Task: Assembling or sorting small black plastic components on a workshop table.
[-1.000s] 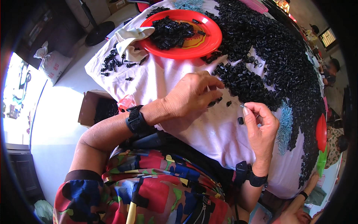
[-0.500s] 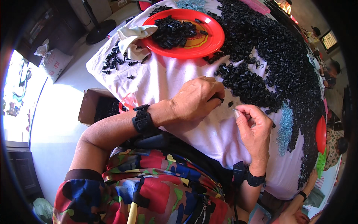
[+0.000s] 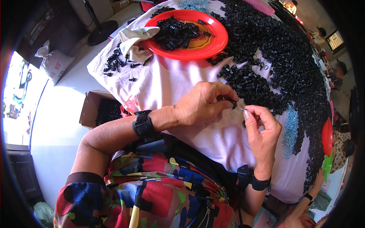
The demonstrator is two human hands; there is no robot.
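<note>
Over the white cloth, my left hand (image 3: pixel 207 102) pinches a small black plastic part (image 3: pixel 233 103) between thumb and fingers. Just right of it, a tiny bluish-silver metal pin or screw (image 3: pixel 242 109) sticks out from the closed thumb and forefinger of my right hand (image 3: pixel 263 127). A short gap separates the two pieces. Beyond my hands spreads a large heap of small black plastic parts (image 3: pixel 254 81). To the right of my right hand lies a pile of similar bluish metal pieces (image 3: pixel 291 131).
A red plate (image 3: pixel 216 47) holds black parts, with a white glove (image 3: pixel 133 41) at its left rim. Several black pieces (image 3: pixel 114 62) lie near the cloth's left corner. Below stands a cardboard box (image 3: pixel 89 110) of black pieces. A co-worker's arm (image 3: pixel 313 190) is at lower right.
My left hand has shifted slightly right with the black part, and the gap to the metal piece in my right hand has narrowed. My right hand has turned a little.
</note>
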